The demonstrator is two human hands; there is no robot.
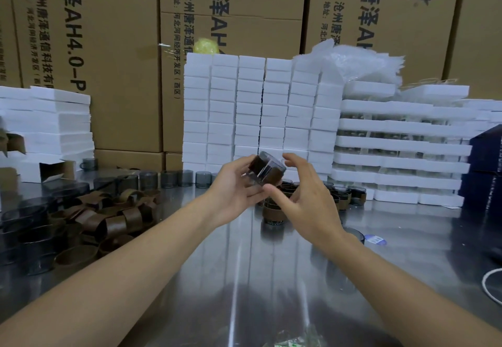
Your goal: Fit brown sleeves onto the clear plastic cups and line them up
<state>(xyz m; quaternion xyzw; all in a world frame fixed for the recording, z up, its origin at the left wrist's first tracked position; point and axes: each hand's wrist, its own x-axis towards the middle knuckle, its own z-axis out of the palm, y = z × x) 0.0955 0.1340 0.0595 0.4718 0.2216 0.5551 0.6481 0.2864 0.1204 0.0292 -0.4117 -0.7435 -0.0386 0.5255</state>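
Cup (267, 168), one, brown-sleeved, in left hand (233, 185) grip; right hand (307, 194) slack-fingered, empty, just beside it.

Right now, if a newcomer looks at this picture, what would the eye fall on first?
First, the clear plastic cup with a brown sleeve, gripped by the left hand in the middle of the picture, with the open right hand close beside it. Next, the wall of stacked white blocks right behind them, and the loose pile of brown sleeves at the left on the shiny metal table.
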